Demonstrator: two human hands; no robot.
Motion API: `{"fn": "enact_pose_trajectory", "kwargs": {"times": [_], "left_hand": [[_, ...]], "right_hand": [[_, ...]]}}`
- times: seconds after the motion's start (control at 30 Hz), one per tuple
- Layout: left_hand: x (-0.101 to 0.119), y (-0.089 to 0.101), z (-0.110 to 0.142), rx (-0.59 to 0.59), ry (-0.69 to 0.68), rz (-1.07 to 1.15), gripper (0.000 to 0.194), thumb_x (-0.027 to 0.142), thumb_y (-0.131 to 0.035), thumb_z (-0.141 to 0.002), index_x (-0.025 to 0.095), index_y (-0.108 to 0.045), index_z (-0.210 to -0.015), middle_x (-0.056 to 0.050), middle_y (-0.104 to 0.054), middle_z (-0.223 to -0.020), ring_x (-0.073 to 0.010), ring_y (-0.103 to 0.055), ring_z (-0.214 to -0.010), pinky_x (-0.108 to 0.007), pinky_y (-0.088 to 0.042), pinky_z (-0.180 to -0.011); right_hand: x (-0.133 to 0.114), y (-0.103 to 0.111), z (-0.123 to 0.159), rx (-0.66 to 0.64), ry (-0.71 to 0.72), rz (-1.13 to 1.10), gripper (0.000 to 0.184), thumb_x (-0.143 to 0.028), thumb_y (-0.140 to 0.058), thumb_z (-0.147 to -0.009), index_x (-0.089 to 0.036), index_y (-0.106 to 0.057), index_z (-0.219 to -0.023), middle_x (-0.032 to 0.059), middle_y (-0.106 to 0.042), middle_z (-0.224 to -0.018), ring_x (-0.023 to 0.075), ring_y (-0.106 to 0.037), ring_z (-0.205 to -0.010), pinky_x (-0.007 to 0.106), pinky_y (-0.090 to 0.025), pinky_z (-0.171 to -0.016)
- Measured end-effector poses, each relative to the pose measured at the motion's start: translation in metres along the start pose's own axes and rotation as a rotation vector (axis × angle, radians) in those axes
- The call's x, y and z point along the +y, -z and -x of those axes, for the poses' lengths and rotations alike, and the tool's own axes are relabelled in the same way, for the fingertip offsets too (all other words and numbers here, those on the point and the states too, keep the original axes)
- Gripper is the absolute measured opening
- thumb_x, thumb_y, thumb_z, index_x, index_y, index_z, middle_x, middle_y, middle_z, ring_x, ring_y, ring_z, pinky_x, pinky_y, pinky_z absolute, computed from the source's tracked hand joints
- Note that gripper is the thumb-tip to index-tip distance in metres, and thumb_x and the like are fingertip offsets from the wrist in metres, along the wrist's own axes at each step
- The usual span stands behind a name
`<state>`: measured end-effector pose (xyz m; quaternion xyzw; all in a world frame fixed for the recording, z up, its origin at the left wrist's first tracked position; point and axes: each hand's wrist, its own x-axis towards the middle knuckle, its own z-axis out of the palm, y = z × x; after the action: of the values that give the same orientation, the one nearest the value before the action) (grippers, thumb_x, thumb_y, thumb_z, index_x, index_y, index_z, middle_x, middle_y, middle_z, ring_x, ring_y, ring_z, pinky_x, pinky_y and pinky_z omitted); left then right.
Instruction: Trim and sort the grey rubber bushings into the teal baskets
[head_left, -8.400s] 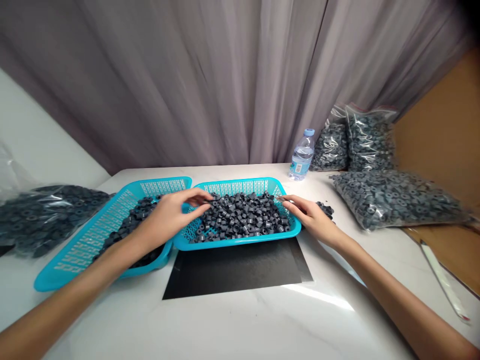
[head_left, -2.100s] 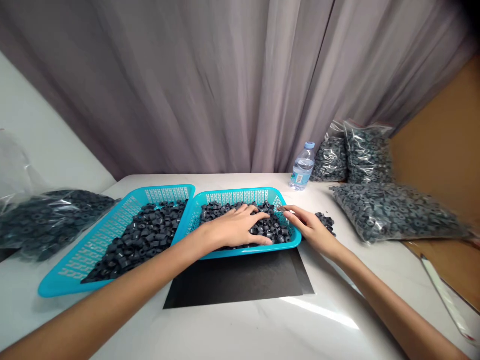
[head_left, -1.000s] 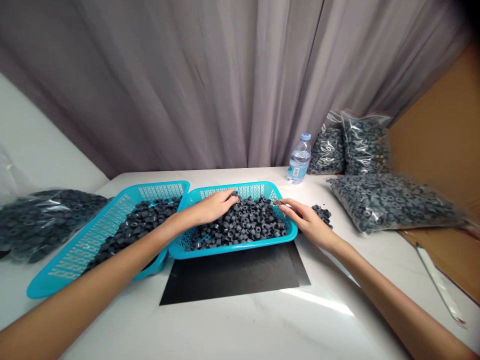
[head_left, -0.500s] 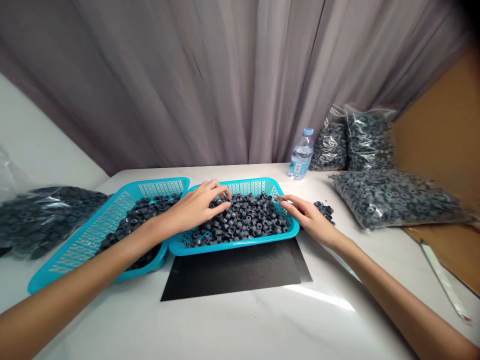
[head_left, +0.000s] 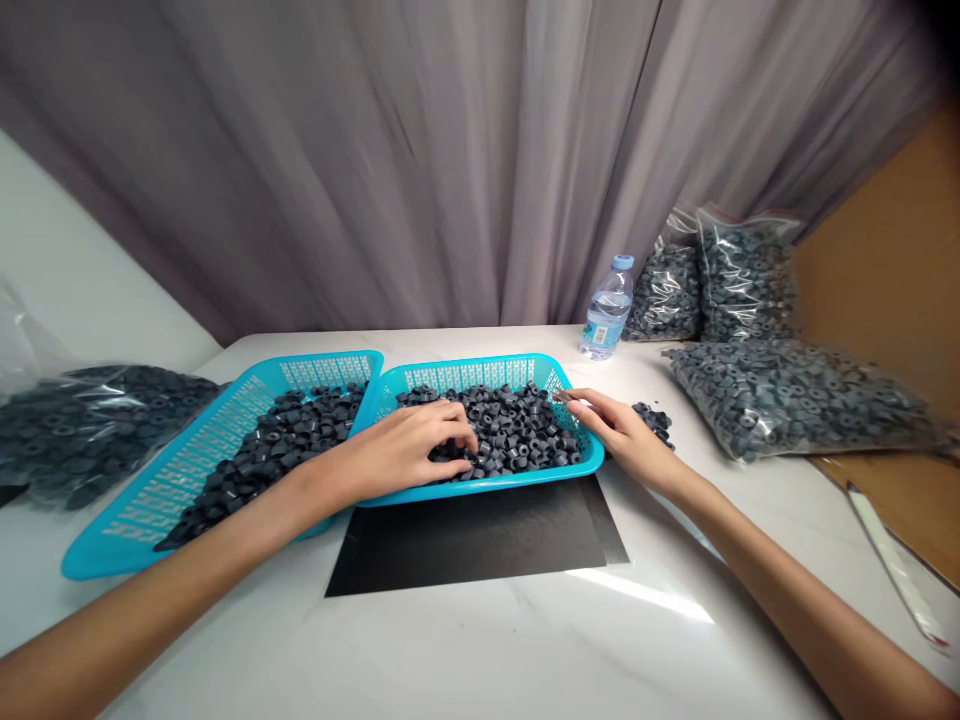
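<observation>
My left hand point(head_left: 420, 445) reaches into the right-hand turquoise basket point(head_left: 480, 488), over a heap of small dark grey plastic rings point(head_left: 517, 425). Its fingers are bent, with a gap between thumb and fingertips, and nothing held shows there. At the basket's right rim my right hand point(head_left: 619, 430) is closed on a thin metal tool point(head_left: 562, 396), whose tip points into the basket. The tool's kind is unclear, as most of it is hidden by the fingers. More rings point(head_left: 277, 440) fill the left turquoise basket point(head_left: 150, 495), partly behind my left forearm.
Loose rings point(head_left: 654, 425) lie beyond my right hand. A water bottle point(head_left: 606, 310) stands at the back, beside clear bags of rings point(head_left: 750, 280). Further bags lie at right point(head_left: 802, 395) and left point(head_left: 97, 420). A black sheet point(head_left: 480, 545) and a pale strip-shaped object point(head_left: 892, 565) rest on the table.
My left hand has moved toward me and slightly right, lower over the rings. My right hand stays at the rim with the thin metal tool. The view has shifted slightly.
</observation>
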<state>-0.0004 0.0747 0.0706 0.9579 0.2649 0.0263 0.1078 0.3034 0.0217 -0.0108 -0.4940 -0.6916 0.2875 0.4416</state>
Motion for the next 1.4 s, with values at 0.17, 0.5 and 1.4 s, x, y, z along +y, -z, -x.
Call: {"fn": "enact_pose_trajectory", "kwargs": {"times": [0.17,0.5,1.4], "left_hand": [[0.000,-0.002,0.002,0.072,-0.078,-0.034,0.014,0.027,-0.062,-0.096,0.020,-0.072,-0.102,-0.004,-0.070,-0.105,-0.0206,-0.067,-0.097,-0.031,-0.048,-0.085],[0.014,-0.007,0.014,0.192,0.022,0.317,0.023,0.031,-0.064,-0.094,0.020,-0.074,-0.111,-0.002,-0.078,-0.091,-0.0148,-0.071,-0.079,-0.025,-0.056,-0.075],[0.041,-0.011,0.018,0.156,0.197,1.028,0.022,0.025,-0.070,-0.090,0.017,-0.077,-0.109,-0.006,-0.080,-0.094,-0.0156,-0.072,-0.085,-0.029,-0.059,-0.085]], "right_hand": [[0.001,0.000,0.000,-0.008,-0.003,-0.004,0.046,-0.055,-0.046,-0.101,-0.024,-0.066,-0.130,0.0062,-0.072,-0.118,0.0275,-0.065,-0.108,0.041,-0.047,-0.103],[0.002,0.000,0.001,-0.001,-0.013,0.008,0.046,-0.055,-0.046,-0.101,-0.024,-0.066,-0.129,0.0063,-0.072,-0.114,0.0290,-0.062,-0.116,0.040,-0.046,-0.102],[0.005,0.000,0.002,0.010,-0.028,0.036,0.046,-0.057,-0.047,-0.100,-0.023,-0.067,-0.123,0.0076,-0.071,-0.124,0.0292,-0.063,-0.115,0.042,-0.046,-0.101]]}}
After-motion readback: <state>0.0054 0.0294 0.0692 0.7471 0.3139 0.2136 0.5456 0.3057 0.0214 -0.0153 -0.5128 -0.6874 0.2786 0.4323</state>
